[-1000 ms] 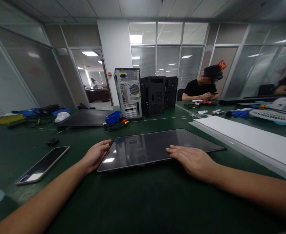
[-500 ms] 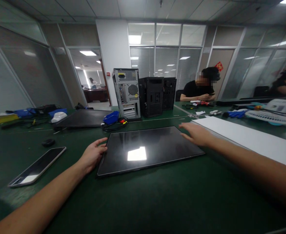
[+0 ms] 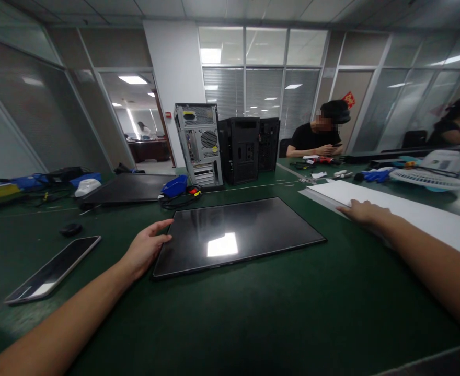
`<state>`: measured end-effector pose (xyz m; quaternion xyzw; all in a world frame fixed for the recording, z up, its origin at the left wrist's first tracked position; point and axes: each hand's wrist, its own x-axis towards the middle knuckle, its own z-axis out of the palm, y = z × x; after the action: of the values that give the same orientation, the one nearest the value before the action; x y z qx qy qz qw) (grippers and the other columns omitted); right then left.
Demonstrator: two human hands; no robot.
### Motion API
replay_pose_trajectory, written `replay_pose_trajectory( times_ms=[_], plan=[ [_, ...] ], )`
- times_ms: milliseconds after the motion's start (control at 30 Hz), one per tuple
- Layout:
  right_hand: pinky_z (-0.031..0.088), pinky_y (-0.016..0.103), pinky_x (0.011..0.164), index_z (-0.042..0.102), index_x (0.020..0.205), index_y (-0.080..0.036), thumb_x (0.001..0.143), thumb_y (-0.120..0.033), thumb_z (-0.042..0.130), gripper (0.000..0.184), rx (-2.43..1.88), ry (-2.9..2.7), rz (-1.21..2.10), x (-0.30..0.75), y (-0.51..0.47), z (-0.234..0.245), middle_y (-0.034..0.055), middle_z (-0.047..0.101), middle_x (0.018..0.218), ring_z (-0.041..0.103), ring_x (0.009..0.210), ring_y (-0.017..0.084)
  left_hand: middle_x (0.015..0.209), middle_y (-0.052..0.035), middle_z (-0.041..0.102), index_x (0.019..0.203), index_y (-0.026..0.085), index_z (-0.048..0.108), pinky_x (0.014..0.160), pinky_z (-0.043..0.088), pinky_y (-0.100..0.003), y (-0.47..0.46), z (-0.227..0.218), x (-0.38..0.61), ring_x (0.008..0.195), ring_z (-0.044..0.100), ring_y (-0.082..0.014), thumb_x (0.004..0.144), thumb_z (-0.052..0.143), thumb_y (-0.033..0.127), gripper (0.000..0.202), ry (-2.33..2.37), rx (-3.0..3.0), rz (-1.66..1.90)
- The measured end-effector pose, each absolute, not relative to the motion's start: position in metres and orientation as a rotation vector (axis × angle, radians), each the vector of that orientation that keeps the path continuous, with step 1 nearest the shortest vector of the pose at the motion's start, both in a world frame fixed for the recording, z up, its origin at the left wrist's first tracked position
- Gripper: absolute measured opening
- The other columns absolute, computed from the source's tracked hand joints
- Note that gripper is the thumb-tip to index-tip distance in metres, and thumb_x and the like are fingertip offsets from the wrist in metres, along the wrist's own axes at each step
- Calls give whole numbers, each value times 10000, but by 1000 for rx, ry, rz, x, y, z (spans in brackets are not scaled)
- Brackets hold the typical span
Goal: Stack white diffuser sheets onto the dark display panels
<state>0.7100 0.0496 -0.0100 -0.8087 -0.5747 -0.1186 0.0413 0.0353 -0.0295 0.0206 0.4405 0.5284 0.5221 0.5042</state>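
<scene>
With the screen as the clock's centre, a phone (image 3: 53, 271) lies at 9 o'clock on the green desk (image 3: 230, 318), a small black object (image 3: 71, 230) just beyond it. A dark panel (image 3: 130, 188) lies flat at 10 o'clock. The left hand (image 3: 142, 249) is at 9 o'clock, thumb and forefinger spread at the screen's left edge. At 11 o'clock stands a silver computer case (image 3: 206, 146). The screen (image 3: 249, 227) lies face up, reflecting a light; 2 black computer cases (image 3: 241, 151) stand at 12 o'clock. A person (image 3: 308, 137) sits at 1 o'clock. The right hand (image 3: 365, 211) is at 3 o'clock, at the left edge of a white board (image 3: 418, 206); I cannot tell whether its fingers pinch it.
</scene>
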Motion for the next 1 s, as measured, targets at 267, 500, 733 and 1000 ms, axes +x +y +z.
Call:
replay_pose_trajectory(
  times_ms=[267, 500, 733, 1000],
  plan=[
    [443, 396, 686, 660, 1122, -126, 907, -525, 442, 503, -2442, -1858, -309, 678, 36, 8, 251, 659, 1056, 628, 838, 294, 1081, -150, 750, 1316, 177, 581, 626, 629, -372, -27, 17, 31, 759, 762, -254, 746, 660, 13, 598, 1249, 1085, 1224],
    [407, 371, 649, 697, 1024, -94, 866, -258, 454, 333, -2391, -1898, -487, 650, 24, 26, 271, 663, 1032, 635, 822, 297, 1045, -133, 757, 1277, 184, 613, 583, 620, -337, -27, 17, 30, 719, 757, -234, 723, 673, 20, 581, 1209, 1058, 1223],
    [390, 351, 629, 672, 1012, -155, 932, -422, 421, 375, -2304, -1938, -559, 619, 15, 36, 229, 666, 979, 629, 827, 309, 1268, -136, 698, 1059, 161, 727, 683, 617, -311, -30, 21, 34, 846, 748, -210, 699, 680, 15, 392, 1240, 1092, 1258],
    [334, 306, 586, 592, 1062, -208, 1014, -445, 309, 372, -1792, -2206, -797, 543, -9, 45, 121, 704, 926, 640, 738, 263, 1297, -134, 683, 1054, 159, 732, 705, 607, -312, -30, 22, 34, 884, 739, -210, 710, 687, 38, 367, 1253, 1092, 1245]
  ],
)
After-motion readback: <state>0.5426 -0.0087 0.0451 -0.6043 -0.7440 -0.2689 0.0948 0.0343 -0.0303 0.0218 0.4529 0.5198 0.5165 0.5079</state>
